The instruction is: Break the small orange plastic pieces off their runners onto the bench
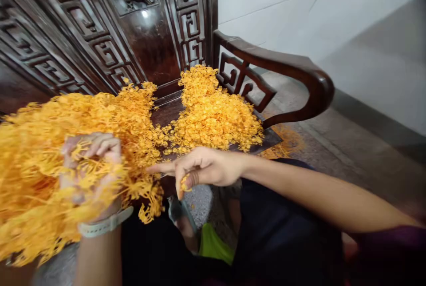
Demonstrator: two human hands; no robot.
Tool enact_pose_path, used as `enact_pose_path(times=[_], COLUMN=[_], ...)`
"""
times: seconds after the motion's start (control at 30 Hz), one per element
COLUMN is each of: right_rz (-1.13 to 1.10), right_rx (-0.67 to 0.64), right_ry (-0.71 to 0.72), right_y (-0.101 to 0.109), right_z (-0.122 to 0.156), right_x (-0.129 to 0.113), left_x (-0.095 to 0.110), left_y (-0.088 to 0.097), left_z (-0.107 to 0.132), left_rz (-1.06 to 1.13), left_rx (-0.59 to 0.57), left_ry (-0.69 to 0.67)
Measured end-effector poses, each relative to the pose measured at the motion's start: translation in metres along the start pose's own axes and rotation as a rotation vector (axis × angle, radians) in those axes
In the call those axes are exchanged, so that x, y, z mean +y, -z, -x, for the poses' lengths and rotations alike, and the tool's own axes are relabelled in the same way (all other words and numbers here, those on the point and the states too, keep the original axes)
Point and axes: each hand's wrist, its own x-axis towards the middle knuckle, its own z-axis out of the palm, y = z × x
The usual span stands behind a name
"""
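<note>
My left hand [111, 148], with a pale band on the wrist, is turned palm up at the left. Its fingers curl around several stringy yellow plastic pieces [88, 179], and motion blurs it somewhat. Around and behind it spreads a large heap of tangled yellow-orange pieces [83, 113]. Near the middle, my right hand [209, 166] pinches a small yellow plastic piece [185, 183] between thumb and a bent finger. Its index finger stretches left, close to the large heap's edge. Beyond the right hand lies a smaller pile of compact yellow pieces [216, 115] on the dark wooden seat [169, 115].
A carved wooden backrest [156, 41] rises behind the heaps. At the right, a curved armrest [286, 61] borders the seat. More orange pieces [286, 139] lie on the floor beyond it. Below the seat's front edge are a grey speckled surface [199, 204] and something bright green [214, 246].
</note>
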Motion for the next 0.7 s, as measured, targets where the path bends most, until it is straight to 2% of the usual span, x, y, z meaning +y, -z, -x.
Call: enact_pose_path(times=[0.07, 0.17, 0.23, 0.3, 0.43, 0.57, 0.7], right_rz=[0.095, 0.070, 0.047, 0.072, 0.130, 0.277, 0.471], right_rx=[0.075, 0.272, 0.392, 0.464, 0.523, 0.615, 0.607], right_ry=[-0.026, -0.037, -0.029, -0.031, -0.050, -0.020, 0.026], right_y=[0.000, 0.002, 0.003, 0.003, -0.001, -0.005, -0.006], right_z=[0.002, 0.001, 0.000, 0.002, 0.009, 0.013, 0.016], right_x=[0.001, 0.002, -0.002, -0.007, -0.011, -0.008, -0.009], left_x=[0.000, -0.010, -0.016, -0.019, -0.026, -0.043, -0.054], left_y=[-0.003, -0.010, -0.013, -0.015, -0.013, -0.011, -0.014], left_z=[-0.002, 0.000, 0.001, 0.003, 0.012, 0.029, 0.037], left_rz=[0.193, 0.094, 0.042, -0.012, -0.345, -0.743, -0.989], left_rx=[0.014, 0.114, 0.131, 0.114, 0.095, -0.032, -0.114], left_ry=[0.003, 0.200, 0.270, 0.285, 0.183, 0.046, -0.049])
